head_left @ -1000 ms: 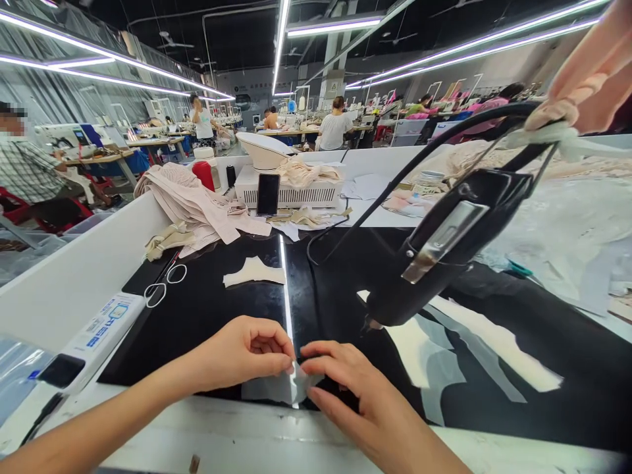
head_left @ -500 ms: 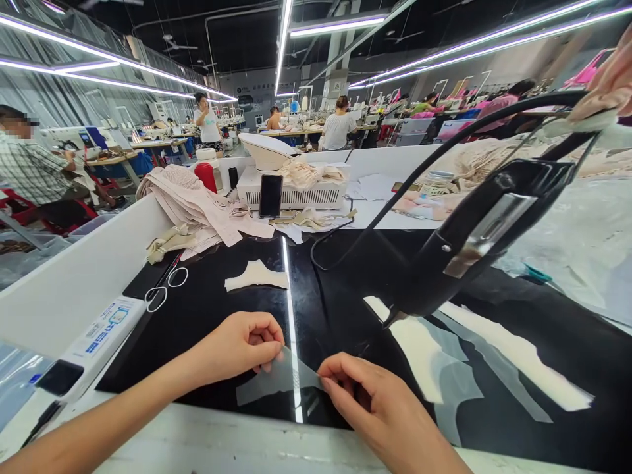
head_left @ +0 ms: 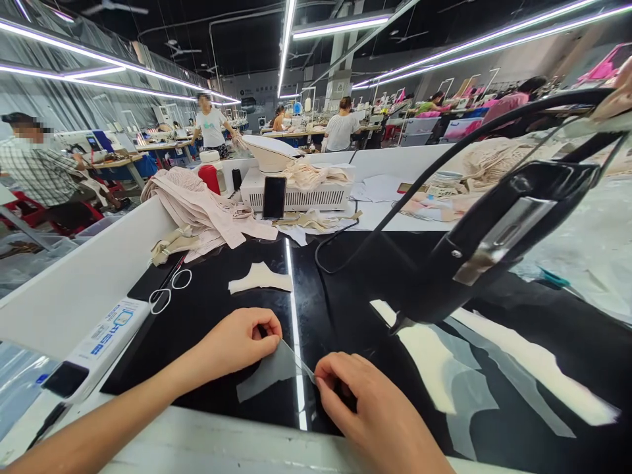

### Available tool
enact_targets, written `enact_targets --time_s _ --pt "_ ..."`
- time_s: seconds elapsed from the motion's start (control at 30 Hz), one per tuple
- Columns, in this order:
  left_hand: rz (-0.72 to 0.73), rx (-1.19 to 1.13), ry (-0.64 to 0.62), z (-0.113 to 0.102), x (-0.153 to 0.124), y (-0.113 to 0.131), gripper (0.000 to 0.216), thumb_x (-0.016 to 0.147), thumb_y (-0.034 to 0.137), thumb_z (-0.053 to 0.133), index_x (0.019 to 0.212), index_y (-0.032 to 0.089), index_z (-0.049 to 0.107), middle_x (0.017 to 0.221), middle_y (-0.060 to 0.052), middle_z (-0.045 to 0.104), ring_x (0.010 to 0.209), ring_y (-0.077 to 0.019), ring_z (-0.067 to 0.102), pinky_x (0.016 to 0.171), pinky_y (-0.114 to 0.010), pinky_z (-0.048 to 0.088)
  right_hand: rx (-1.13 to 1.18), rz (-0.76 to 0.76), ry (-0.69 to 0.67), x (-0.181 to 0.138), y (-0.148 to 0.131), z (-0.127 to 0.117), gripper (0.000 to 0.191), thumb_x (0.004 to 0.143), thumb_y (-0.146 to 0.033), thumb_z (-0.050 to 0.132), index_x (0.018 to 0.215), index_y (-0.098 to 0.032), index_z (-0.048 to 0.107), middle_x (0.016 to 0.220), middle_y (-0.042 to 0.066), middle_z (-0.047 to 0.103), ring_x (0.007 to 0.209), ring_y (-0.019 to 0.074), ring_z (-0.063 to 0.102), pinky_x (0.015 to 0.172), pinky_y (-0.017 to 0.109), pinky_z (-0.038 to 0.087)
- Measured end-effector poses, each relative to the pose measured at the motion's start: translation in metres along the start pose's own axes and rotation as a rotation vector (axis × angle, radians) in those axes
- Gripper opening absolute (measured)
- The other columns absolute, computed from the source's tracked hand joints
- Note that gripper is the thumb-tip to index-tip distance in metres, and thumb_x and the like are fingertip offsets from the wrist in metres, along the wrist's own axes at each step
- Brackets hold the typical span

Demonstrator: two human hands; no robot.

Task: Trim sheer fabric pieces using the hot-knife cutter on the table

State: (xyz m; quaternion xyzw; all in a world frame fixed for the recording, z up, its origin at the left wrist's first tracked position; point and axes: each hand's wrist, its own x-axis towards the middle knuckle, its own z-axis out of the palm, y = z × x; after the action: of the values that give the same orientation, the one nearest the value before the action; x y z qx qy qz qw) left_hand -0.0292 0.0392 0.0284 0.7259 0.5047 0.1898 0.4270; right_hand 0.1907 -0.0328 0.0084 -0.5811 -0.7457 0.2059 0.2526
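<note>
My left hand (head_left: 236, 342) and my right hand (head_left: 368, 408) each pinch one end of a thin, see-through film piece (head_left: 269, 372). They hold it stretched just above the glossy black table top (head_left: 345, 289), near its front edge. Both hands have their fingers closed on the film. A cream fabric cut-out (head_left: 261, 279) lies flat on the black surface a little beyond my left hand. Scissors with white handles (head_left: 168, 289) rest to the left of it.
A black tool on a curved cable (head_left: 498, 234) hangs over the right side of the table. A white machine (head_left: 293, 187) with a phone leaning on it, and piled beige cloth (head_left: 197, 207), stand at the back. A white device (head_left: 93, 342) lies at the left. Other people work at far tables.
My hands have drawn apart, pulling the film from a small folded bit into a stretched strip. The hanging black tool has shifted to the right.
</note>
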Motion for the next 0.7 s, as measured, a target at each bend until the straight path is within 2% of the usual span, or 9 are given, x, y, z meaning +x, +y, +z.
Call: enact_targets --time_s 0.13,0.23,0.3,0.4,0.53,0.7 --pt "0.046 0.068 0.129 -0.001 0.002 -0.003 0.018 0.089 0.031 0.055 0.097 0.020 0.067 0.088 0.000 0.066 0.065 -0.0132 0.056 0.060 -0.024 0.042 -0.078 -0.114 0.056 0.002 0.010 0.006 0.012 0.095 -0.026 0.052 0.090 -0.026 0.064 0.075 0.001 0.066 0.071 0.0197 0.063 0.061 0.030 0.045" --pt "0.087 0.113 0.194 -0.002 -0.001 -0.004 0.014 0.089 0.028 0.054 0.095 0.022 0.065 0.091 0.000 0.064 0.072 -0.0151 0.055 0.067 -0.025 0.043 -0.098 -0.123 0.117 -0.003 0.013 0.008 0.012 0.098 -0.029 0.051 0.100 -0.027 0.063 0.079 0.001 0.064 0.073 0.0198 0.064 0.062 0.030 0.047" --pt "0.130 0.156 0.195 -0.002 -0.007 -0.002 0.011 0.090 0.026 0.054 0.092 0.022 0.064 0.092 0.000 0.062 0.074 -0.0154 0.055 0.069 -0.026 0.042 -0.098 -0.106 0.116 -0.009 0.012 0.007 0.012 0.099 -0.027 0.050 0.098 -0.027 0.062 0.080 0.001 0.064 0.074 0.0194 0.063 0.064 0.030 0.048" --pt "0.230 0.309 0.158 0.001 -0.017 -0.003 0.018 0.096 0.029 0.046 0.095 0.024 0.063 0.097 0.000 0.063 0.076 -0.0150 0.061 0.072 -0.026 0.045 -0.085 -0.095 0.095 -0.023 0.011 0.002 0.015 0.099 -0.023 0.049 0.095 -0.026 0.063 0.083 0.001 0.064 0.077 0.0192 0.064 0.069 0.030 0.050" --pt "0.325 0.363 0.129 0.005 -0.020 -0.011 0.026 0.100 0.033 0.042 0.102 0.028 0.067 0.102 0.000 0.065 0.079 -0.0154 0.067 0.076 -0.025 0.050 -0.120 0.000 0.135 -0.043 0.023 -0.020 0.018 0.099 -0.025 0.049 0.094 -0.026 0.066 0.082 0.001 0.066 0.077 0.0183 0.065 0.073 0.030 0.053" --pt "0.473 0.379 0.178 0.011 -0.016 -0.021 0.025 0.099 0.036 0.047 0.107 0.031 0.070 0.103 0.002 0.069 0.083 -0.0167 0.072 0.078 -0.023 0.054 -0.265 0.198 0.259 -0.066 0.054 -0.070 0.025 0.101 -0.036 0.047 0.092 -0.026 0.068 0.086 0.004 0.071 0.079 0.0198 0.067 0.073 0.029 0.055"
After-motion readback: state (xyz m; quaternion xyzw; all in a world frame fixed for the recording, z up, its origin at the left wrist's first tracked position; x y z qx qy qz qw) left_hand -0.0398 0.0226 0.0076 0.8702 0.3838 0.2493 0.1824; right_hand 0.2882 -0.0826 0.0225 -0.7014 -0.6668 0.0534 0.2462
